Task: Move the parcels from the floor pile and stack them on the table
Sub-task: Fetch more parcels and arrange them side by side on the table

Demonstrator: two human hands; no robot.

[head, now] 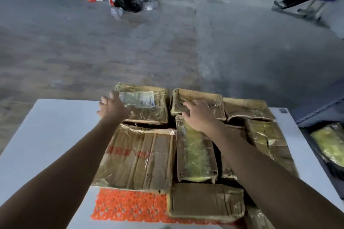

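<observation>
While reaching over parcels (137, 156) on the white table (46, 126), holds left hand (113, 108), fingers splayed, beside a far box (149, 115) bearing an unreadable white label (138, 99). Lays right hand (197, 115), fingers relaxed, on neighbouring taped box (208, 102).

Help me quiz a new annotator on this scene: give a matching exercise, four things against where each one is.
Things:
1. left hand
2. right hand
3. orange patterned parcel
4. black bag

Places:
A. on the floor, far from the stack
B. at the near edge of the table
C. touching the labelled parcel at the stack's far left
D. resting on the far middle parcel

Pairs: 1-C, 2-D, 3-B, 4-A
</observation>
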